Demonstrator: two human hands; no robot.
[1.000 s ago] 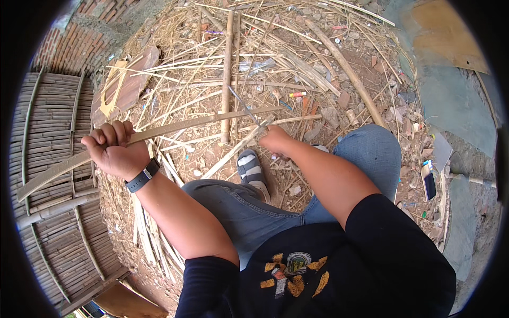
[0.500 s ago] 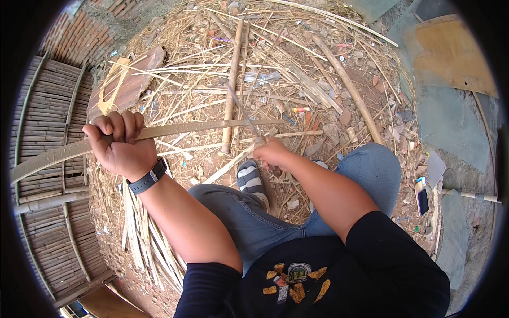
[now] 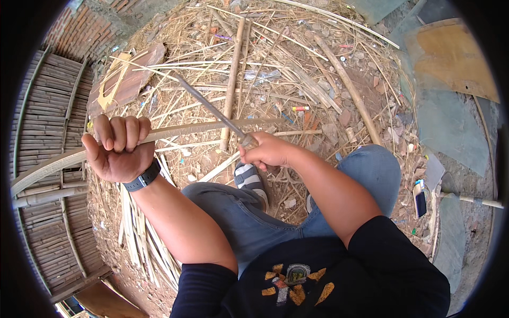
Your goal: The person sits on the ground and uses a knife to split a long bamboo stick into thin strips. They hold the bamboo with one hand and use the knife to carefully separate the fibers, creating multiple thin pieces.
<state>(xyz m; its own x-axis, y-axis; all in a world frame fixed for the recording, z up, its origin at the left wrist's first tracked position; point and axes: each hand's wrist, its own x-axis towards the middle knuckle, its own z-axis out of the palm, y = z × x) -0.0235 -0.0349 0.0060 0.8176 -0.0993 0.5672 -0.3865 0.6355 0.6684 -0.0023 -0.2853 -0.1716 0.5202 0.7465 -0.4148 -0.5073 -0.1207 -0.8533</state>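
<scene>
My left hand (image 3: 121, 151), with a dark watch (image 3: 143, 177) on its wrist, has its fingers curled over a long, flat bamboo strip (image 3: 185, 129). The strip bends down past the hand to the left edge of the view, and its other end reaches rightward above the ground. In my right hand (image 3: 269, 151), in front of my knees, is the handle of a long-bladed knife (image 3: 208, 107). The blade slants away to the far left and passes across the strip; I cannot tell whether they touch.
Split bamboo pieces (image 3: 146, 238) are heaped by my left leg. A bamboo pole (image 3: 233, 85) and another pole (image 3: 347, 87) lie on the littered ground ahead. A bamboo slat panel (image 3: 50, 127) stands at left. To the right are grey sheets (image 3: 450, 132) and a phone (image 3: 420, 204).
The knife blade has swung to the left and now shows at greater length. My right hand has shifted slightly left. My left hand stays at nearly the same place on the strip.
</scene>
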